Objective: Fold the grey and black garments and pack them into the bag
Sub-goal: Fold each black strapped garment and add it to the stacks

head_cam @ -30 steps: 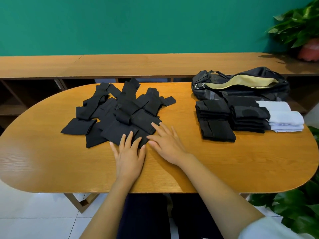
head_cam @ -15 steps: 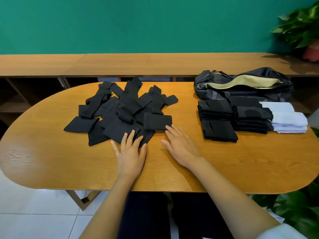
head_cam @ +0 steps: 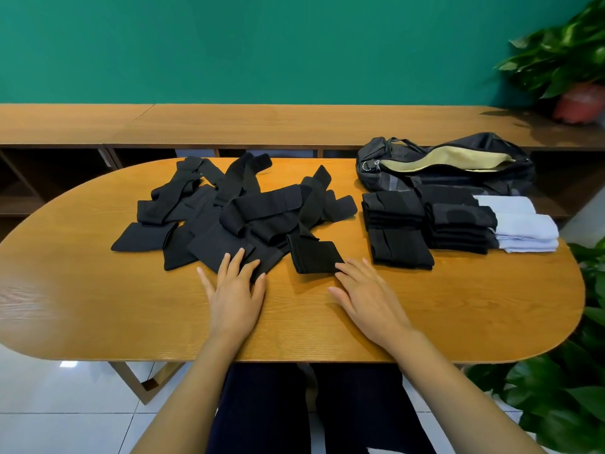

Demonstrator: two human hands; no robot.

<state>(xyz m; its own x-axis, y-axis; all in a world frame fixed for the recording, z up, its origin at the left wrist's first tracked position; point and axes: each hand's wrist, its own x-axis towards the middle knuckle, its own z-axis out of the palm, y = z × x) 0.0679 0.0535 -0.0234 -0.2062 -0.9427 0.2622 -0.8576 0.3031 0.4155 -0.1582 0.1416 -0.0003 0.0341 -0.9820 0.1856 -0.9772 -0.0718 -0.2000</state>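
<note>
The plant (head_cam: pixel 563 50) and its blurred pot (head_cam: pixel 581 103) are cut off by the right edge. The stacks (head_cam: pixel 397 231) hide the lower front of the bag (head_cam: pixel 458 176), whose inside shows only as a beige strip. In the pile (head_cam: pixel 229 221) pieces overlap, so their number cannot be told.

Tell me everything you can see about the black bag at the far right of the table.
The bag is a soft black fabric holdall lying slumped at the table's far right end. Its long top opening gapes, showing a pale yellow lining. A metal ring hangs at its left end, with straps bunched above. Folded black stacks sit close against its near side; whether they touch is unclear.
</note>
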